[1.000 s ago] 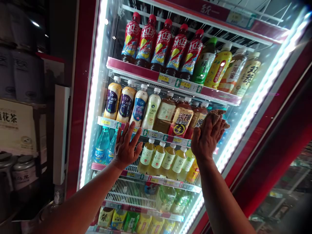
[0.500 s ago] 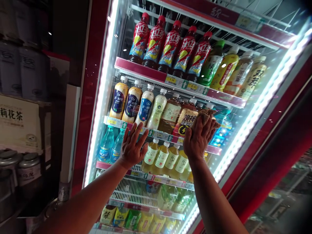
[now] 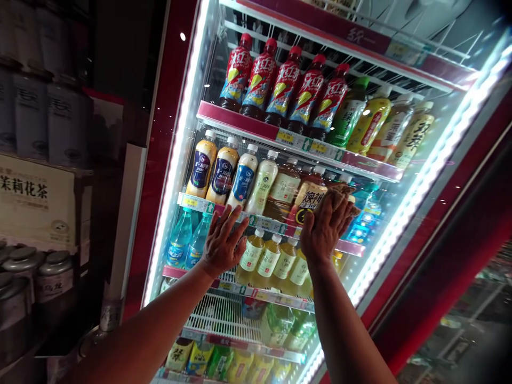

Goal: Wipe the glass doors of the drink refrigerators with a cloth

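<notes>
Fingers [image 3: 237,231] spread wide, the left grip [image 3: 223,246] has nothing; the right grip [image 3: 322,232], nearly flat, holds a crumpled brown fabric cloth [image 3: 341,193] against the clear glass door [image 3: 384,186]. Probably light and floppy, it suits holding by its bunched middle.

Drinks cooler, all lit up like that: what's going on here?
Someone's right hand is holding a brown cloth, apparently against the glass front of the drinks cooler. The left hand holds nothing visible; its fingers are spread just below a blue-labelled bottle, and I can't tell whether its palm touches the glass. Red-capped iced tea bottles stand higher up inside.
</notes>
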A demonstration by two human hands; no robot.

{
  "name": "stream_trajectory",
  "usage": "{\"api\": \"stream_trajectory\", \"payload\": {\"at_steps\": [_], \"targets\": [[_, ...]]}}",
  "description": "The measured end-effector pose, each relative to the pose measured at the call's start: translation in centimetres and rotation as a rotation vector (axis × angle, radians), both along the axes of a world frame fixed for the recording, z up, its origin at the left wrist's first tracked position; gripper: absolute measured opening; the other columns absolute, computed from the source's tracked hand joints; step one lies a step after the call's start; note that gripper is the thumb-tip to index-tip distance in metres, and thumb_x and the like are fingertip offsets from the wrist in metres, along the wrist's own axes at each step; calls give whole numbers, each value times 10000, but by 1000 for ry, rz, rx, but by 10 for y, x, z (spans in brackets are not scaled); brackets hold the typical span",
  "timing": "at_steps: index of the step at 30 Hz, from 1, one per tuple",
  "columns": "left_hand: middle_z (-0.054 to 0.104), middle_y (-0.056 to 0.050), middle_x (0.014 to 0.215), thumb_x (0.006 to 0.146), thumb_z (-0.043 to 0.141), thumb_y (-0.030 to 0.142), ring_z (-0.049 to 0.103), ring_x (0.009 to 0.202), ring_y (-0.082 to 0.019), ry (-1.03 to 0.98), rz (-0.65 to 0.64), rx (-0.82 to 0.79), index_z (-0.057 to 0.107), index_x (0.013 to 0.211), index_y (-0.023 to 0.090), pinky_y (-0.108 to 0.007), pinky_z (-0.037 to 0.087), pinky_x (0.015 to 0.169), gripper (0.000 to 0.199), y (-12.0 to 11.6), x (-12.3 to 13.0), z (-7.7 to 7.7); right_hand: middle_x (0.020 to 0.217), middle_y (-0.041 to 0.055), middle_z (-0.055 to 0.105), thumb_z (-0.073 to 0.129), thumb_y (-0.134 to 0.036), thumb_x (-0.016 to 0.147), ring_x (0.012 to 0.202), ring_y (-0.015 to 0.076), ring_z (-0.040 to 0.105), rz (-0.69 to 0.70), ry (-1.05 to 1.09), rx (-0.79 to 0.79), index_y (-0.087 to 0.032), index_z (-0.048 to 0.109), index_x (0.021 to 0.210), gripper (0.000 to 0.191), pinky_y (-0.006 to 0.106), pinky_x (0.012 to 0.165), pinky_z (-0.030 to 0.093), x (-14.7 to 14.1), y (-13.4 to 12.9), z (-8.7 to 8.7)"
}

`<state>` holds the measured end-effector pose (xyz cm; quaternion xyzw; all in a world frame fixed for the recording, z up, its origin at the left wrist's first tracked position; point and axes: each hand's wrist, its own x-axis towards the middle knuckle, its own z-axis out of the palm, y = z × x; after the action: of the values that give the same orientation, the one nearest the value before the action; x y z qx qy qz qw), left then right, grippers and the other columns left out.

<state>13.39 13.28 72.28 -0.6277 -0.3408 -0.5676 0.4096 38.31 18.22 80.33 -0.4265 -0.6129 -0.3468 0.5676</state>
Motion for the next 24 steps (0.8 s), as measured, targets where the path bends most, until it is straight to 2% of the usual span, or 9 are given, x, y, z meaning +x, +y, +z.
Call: {"api": "stream_trajectory", "payload": {"at_steps": [3, 7, 9, 11, 14, 18, 21, 24], "targets": [[348, -82, 1688, 937, 586, 202, 282, 1584, -277, -9, -3, -2, 348, 1614, 268, -529, 262, 1291, 721, 0, 1, 0, 1765, 142, 94, 412, -434, 1038, 1631, 366, 52, -6, -104, -26, -262, 125, 1690, 733, 729, 1243, 161, -13, -7, -8], [452, -120, 1624, 948, 582, 226, 330, 1564, -278, 5, -30, -29, 319, 1625, 225, -509, 303, 1267, 726, -6, -7, 4, 1767, 134, 93, 434, -398, 1043, 1635, 343, 51, -18, -252, -36, -274, 99, 1691, 740, 684, 1259, 192, -9, -16, -36], [460, -116, 1618, 950, 586, 235, 380, 1537, -271, 29, -38, -40, 298, 1632, 231, -486, 351, 1237, 740, -10, -15, 9, 1767, 134, 97, 439, -406, 1039, 1633, 348, 61, -33, -235, -33, -269, 105, 1690, 744, 686, 1258, 188, -5, -15, -43], [437, -106, 1634, 947, 594, 244, 400, 1524, -271, 33, -15, -45, 277, 1639, 252, -477, 371, 1218, 761, -14, -26, 17, 1765, 144, 91, 424, -420, 1039, 1629, 361, 62, -45, -155, -34, -250, 118, 1689, 739, 709, 1251, 170, -9, -12, -41], [352, -107, 1683, 945, 596, 255, 337, 1555, -309, -7, 68, -47, 246, 1651, 274, -524, 292, 1253, 789, -16, -42, 30, 1763, 161, 69, 383, -419, 1046, 1627, 370, 43, -42, -48, -37, -222, 106, 1690, 728, 734, 1237, 155, -34, -10, -29], [199, -110, 1739, 976, 566, 306, 178, 1607, -352, -68, 154, -80, 165, 1674, 289, -599, 129, 1288, 805, -11, -57, 40, 1765, 150, 72, 389, -409, 1052, 1630, 365, 40, -39, -142, -52, -227, 117, 1690, 716, 712, 1245, 169, -68, -19, -28], [138, -108, 1750, 1001, 547, 358, 107, 1618, -356, -65, 185, -118, 125, 1681, 292, -625, 53, 1291, 803, -8, -64, 39, 1766, 132, 98, 410, -387, 1053, 1631, 345, 68, -38, -216, -48, -244, 131, 1687, 708, 684, 1255, 192, -70, -24, -39], [117, -120, 1749, 1017, 526, 382, 92, 1621, -341, -21, 189, -132, 94, 1685, 273, -615, 42, 1298, 803, -7, -69, 35, 1761, 138, 129, 429, -414, 1046, 1627, 351, 94, -33, -199, -41, -240, 178, 1680, 703, 698, 1250, 183, -61, -21, -42]]}}
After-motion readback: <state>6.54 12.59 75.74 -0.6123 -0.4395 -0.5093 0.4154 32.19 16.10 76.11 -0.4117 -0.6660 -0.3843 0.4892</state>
